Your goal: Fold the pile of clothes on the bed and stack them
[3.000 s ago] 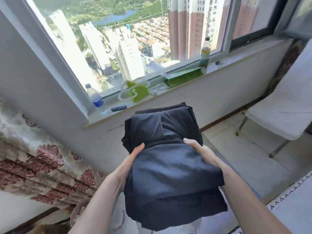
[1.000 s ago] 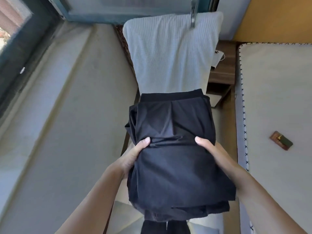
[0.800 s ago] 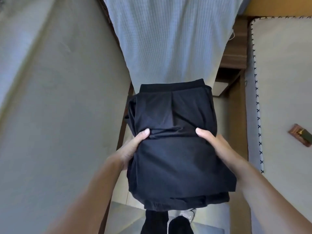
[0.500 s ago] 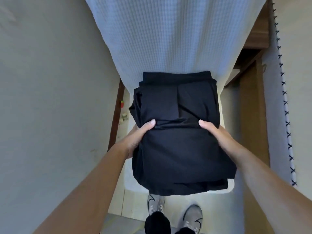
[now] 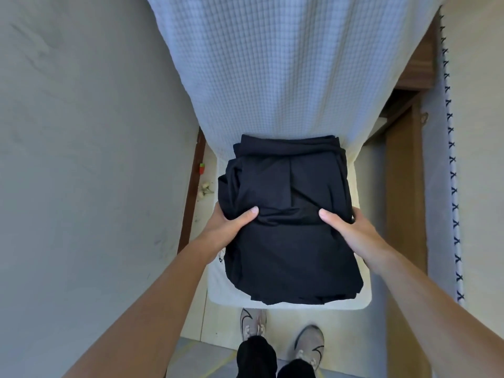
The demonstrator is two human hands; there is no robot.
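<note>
Hands gripping a folded stack of black clothes (image 5: 289, 222) from both sides: left hand (image 5: 223, 227) clamping the left edge with thumb lying across the top fabric, right hand (image 5: 351, 230) clamping the right edge likewise, fingers of both hidden underneath. Stack sitting over the seat of a chair draped in white waffle-textured cloth (image 5: 272, 77), whether resting on the seat or hovering just above, cannot tell. Standing below in grey sneakers (image 5: 308, 345) on the floor, grey wall (image 5: 81, 132) to the left, mattress edge with cross-stitching (image 5: 452, 186) to the right.
</note>
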